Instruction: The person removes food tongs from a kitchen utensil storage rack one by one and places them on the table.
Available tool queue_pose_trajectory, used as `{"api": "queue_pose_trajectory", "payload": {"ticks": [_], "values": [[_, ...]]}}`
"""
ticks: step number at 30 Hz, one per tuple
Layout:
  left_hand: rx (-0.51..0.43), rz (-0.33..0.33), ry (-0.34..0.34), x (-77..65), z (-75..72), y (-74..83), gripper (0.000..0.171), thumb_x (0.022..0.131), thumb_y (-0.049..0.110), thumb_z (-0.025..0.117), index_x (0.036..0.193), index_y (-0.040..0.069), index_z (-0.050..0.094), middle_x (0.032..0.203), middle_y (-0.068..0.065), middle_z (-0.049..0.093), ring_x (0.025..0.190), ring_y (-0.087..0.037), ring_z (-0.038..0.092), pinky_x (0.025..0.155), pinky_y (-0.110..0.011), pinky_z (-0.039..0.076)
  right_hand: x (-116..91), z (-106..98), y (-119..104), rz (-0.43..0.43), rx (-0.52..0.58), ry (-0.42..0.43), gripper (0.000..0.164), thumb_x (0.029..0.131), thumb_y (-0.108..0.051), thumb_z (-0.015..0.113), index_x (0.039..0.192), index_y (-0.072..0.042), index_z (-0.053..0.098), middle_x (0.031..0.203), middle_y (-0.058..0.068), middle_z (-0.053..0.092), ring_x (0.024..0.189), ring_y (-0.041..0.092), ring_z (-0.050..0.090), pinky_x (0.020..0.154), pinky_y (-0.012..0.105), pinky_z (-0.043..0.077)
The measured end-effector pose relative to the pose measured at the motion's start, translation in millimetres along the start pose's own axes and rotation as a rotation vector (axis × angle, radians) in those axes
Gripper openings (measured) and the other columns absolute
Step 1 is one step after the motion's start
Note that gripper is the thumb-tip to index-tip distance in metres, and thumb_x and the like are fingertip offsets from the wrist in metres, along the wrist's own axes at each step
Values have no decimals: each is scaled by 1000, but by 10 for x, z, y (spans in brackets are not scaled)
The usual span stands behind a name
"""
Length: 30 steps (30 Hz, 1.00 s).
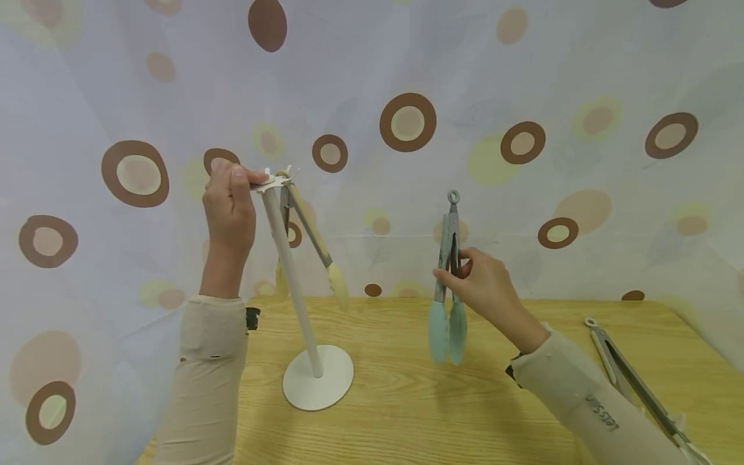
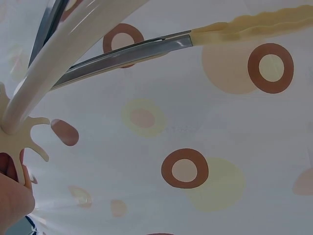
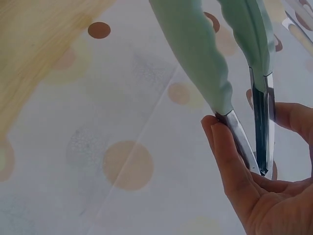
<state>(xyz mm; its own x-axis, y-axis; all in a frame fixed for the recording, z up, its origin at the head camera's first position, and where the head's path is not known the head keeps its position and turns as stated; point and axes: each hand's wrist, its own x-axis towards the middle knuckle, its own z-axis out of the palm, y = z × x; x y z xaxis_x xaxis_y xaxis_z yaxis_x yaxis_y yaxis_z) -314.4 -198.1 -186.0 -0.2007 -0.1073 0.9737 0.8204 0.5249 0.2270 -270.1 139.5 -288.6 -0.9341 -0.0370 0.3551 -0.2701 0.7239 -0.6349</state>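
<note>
My left hand (image 1: 229, 206) pinches the hooked top plate (image 1: 278, 183) of a white utensil stand, whose slanting pole (image 1: 293, 278) rises from a round base (image 1: 318, 378) on the table. Yellow-tipped tongs (image 1: 314, 226) hang from one of the hooks; in the left wrist view their yellow tip (image 2: 254, 25) points right. My right hand (image 1: 488, 284) grips mint-green-tipped tongs (image 1: 447, 323) by their metal arms, ring end up and tips down, above the table. In the right wrist view the fingers and thumb sit on both sides of the tongs' metal arms (image 3: 239, 139).
More tongs (image 1: 633, 381) with grey arms lie on the wooden table (image 1: 395, 400) at the right, partly behind my right sleeve. A pale curtain (image 1: 360, 71) with brown and yellow spots hangs behind the table and along its left side.
</note>
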Motion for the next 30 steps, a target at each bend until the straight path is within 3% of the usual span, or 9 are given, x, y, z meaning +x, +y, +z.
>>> {"api": "queue_pose_trajectory", "payload": {"ticks": [11,26,30], "values": [[-9,3,-9,-6,1,-11,38,95,11,39,75,-9,64,73,-22,52,81,-3,42,74,-22,35,-51,-32,144,9,-26,-39,56,89,-38,65,118,9,54,77,11,60,58,18,52,51,31,42],[19,-16,-19,-14,-16,-6,38,96,12,37,77,-9,63,75,-22,53,80,-15,46,76,-23,35,-122,-72,347,43,-93,-100,53,89,-36,65,113,11,56,80,13,63,61,19,56,54,33,45],[14,-10,-17,-11,-13,-2,38,96,12,38,76,-9,64,75,-22,52,80,-12,45,75,-23,35,-135,-77,384,55,-109,-115,53,88,-35,65,112,12,56,80,13,64,62,19,56,54,33,45]]}}
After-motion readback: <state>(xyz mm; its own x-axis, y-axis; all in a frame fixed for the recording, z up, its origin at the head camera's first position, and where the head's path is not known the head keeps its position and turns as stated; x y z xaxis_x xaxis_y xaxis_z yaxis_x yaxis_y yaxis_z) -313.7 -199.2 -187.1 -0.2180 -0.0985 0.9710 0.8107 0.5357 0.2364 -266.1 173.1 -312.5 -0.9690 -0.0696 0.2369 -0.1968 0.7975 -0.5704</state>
